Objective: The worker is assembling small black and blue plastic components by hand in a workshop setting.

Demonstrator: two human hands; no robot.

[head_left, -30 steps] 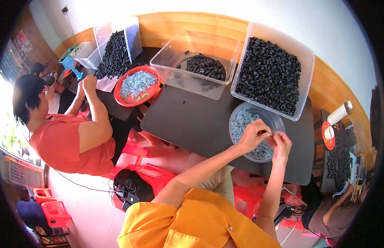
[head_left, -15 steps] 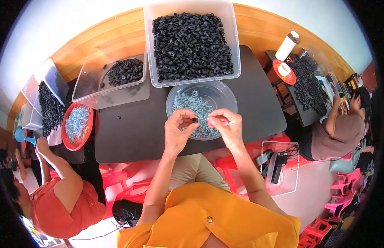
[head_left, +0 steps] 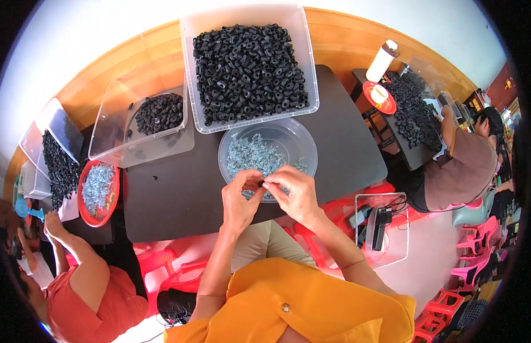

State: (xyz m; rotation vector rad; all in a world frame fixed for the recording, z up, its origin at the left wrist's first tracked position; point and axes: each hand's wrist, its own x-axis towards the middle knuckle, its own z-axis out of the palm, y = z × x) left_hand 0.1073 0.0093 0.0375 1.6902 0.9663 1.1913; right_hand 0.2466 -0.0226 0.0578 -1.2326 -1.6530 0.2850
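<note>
Between the fingertips of my left hand [head_left: 239,200] is a small black plastic part [head_left: 261,184], mostly covered by the fingers. My right hand [head_left: 294,195] is closed in a pinch against that part; whatever its fingertips hold is hidden. Both hands are over the near side of a round clear bowl [head_left: 313,150], which contains small silvery-blue pieces [head_left: 251,154] that look like springs. Just behind the bowl, a large clear bin [head_left: 310,51] is filled with black plastic parts [head_left: 251,74] of similar kind.
On the dark table [head_left: 351,137], a second clear bin [head_left: 128,150] at left holds fewer black parts. Farther left, a red tray [head_left: 87,216] carries silvery pieces beside a person in red [head_left: 99,291]. Another person [head_left: 457,166] works at the right table. A clear box [head_left: 407,234] stands below right.
My right hand has moved left and its fingertips now meet the black part in my left hand. The view has shifted, so the table and bins appear slightly lower and farther left.
</note>
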